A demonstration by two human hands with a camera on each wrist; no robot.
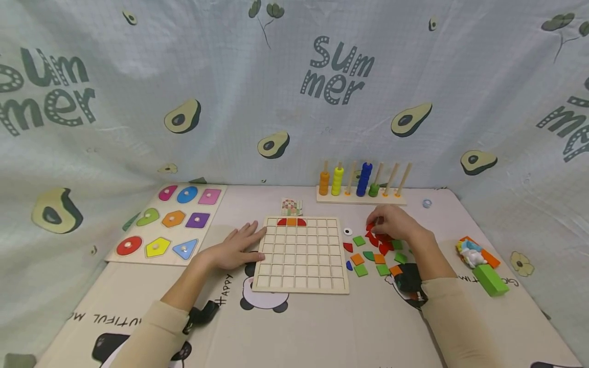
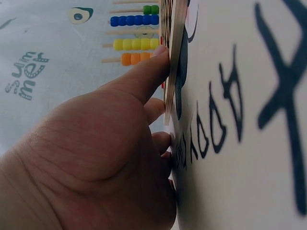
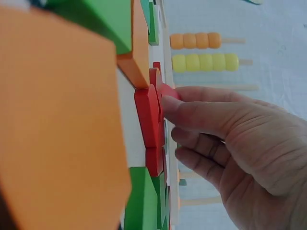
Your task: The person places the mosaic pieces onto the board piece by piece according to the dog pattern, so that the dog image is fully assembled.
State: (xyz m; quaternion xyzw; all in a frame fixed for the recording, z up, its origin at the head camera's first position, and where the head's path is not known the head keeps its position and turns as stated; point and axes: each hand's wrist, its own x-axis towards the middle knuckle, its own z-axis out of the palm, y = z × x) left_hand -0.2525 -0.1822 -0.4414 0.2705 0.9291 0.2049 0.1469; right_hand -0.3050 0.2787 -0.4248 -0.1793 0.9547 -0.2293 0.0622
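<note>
A pale printed tablecloth (image 1: 313, 332) carries a shape board (image 1: 172, 234) at left, a grid board (image 1: 301, 260) at centre, loose coloured pieces (image 1: 379, 258) right of centre, and a green block (image 1: 491, 280) at far right.

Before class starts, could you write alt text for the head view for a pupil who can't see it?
A person's right hand pinches a red piece by scattered coloured pieces, while the left hand touches the left edge of a grid board. A bead rack stands behind; a shape puzzle lies left.
</note>
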